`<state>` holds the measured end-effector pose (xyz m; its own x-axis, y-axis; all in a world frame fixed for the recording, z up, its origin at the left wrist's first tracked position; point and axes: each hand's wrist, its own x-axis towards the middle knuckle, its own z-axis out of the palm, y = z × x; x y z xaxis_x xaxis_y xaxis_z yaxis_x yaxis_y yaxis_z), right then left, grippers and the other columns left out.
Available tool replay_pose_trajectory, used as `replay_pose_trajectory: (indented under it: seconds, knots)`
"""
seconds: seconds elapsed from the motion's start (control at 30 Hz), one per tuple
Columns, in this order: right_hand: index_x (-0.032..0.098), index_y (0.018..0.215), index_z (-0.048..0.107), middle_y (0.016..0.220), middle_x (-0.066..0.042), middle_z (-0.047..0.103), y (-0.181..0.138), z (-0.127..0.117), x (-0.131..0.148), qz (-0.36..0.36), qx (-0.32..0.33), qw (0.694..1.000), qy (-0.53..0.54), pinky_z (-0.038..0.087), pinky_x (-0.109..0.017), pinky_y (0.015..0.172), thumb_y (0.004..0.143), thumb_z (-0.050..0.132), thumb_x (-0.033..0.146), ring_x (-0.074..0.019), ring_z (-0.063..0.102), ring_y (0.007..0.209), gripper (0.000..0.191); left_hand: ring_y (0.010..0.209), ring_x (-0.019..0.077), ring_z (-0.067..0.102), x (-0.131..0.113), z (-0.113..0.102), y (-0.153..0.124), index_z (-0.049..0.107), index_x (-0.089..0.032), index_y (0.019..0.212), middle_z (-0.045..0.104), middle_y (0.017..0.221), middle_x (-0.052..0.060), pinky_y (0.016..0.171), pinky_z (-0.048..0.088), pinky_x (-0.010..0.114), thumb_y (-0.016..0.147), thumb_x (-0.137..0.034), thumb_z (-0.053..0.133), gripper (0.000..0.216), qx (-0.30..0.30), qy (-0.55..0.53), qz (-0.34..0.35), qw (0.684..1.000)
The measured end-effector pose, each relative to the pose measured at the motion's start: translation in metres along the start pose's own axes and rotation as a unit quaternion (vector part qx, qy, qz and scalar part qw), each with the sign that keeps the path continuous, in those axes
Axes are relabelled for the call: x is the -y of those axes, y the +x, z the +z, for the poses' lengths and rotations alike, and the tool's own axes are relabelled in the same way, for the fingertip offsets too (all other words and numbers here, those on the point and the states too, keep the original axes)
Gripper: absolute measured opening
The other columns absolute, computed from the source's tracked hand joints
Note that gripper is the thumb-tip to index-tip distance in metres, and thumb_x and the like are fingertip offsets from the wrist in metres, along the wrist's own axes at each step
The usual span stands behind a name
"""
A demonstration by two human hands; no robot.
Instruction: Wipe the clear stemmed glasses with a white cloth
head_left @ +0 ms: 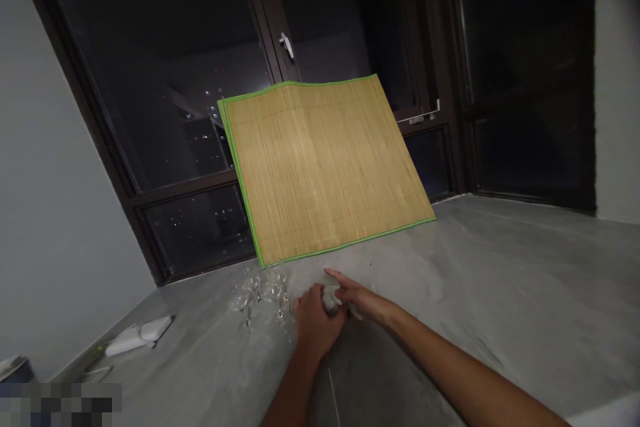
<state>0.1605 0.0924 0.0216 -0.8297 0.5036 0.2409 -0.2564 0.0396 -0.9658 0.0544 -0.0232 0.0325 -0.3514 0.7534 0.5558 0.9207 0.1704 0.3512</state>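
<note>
LH [319, 317], RH [357, 297] on whitish obj [331, 298], nr glasses [274, 292]

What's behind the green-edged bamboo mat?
A dark-framed window shows past its sides and top, with a white window handle above. The stretch directly behind the bamboo mat is covered, so can't tell.

The left hand [319, 320] and right hand [361, 298] gripped a small greyish-white object [330, 299] beside clear stemmed glasses [275, 290]; a tan, rectangular, green-edged slatted mat [325, 170] leaned against the dark-framed window [266, 20].
</note>
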Motion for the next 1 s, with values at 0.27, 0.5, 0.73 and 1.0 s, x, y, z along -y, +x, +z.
replay_pose_trajectory:
  seconds: [0.27,0.5,0.73,1.0]
  knots:
    - [0.024,0.141,0.038,0.067,0.008,0.049,-0.004,0.003,0.014,-0.056,-0.045,0.996,-0.054,0.032,-0.02,0.043,0.076,0.069,0.045,-0.0083,0.042,0.049,0.075,0.095,0.0264,0.064,0.006,0.005,0.008,0.06,-0.023,0.108,0.071,0.101,0.007,0.087,0.04,0.037,0.08,-0.045,0.063,0.035,0.003,-0.1,-0.002,0.995]
    - [0.024,0.136,0.034,0.081,0.002,0.063,0.0,0.015,0.013,-0.135,-0.077,0.987,-0.05,0.043,-0.025,0.06,0.074,0.071,0.037,-0.0134,0.056,0.066,0.073,0.107,0.0277,0.06,0.015,0.018,0.011,0.054,-0.018,0.117,0.066,0.112,0.011,0.097,0.038,0.041,0.075,-0.037,0.067,0.048,-0.042,-0.125,-0.043,0.99]
    - [0.022,0.135,0.034,0.087,0.001,0.064,-0.001,0.024,0.009,-0.191,-0.142,0.971,-0.025,0.048,-0.026,0.068,0.083,0.064,0.037,-0.0142,0.06,0.074,0.063,0.099,0.0259,0.062,0.017,0.022,0.012,0.057,-0.019,0.114,0.066,0.105,0.01,0.092,0.042,0.04,0.075,-0.041,0.066,0.046,-0.091,-0.127,-0.037,0.987]
    - [0.022,0.135,0.033,0.087,0.0,0.062,0.004,0.009,0.009,-0.194,-0.263,0.945,-0.017,0.047,-0.023,0.057,0.084,0.062,0.044,-0.0137,0.056,0.068,0.063,0.084,0.0216,0.064,0.021,0.02,0.019,0.057,-0.017,0.114,0.068,0.092,0.006,0.079,0.048,0.033,0.077,-0.051,0.065,0.051,-0.123,-0.277,-0.163,0.939]
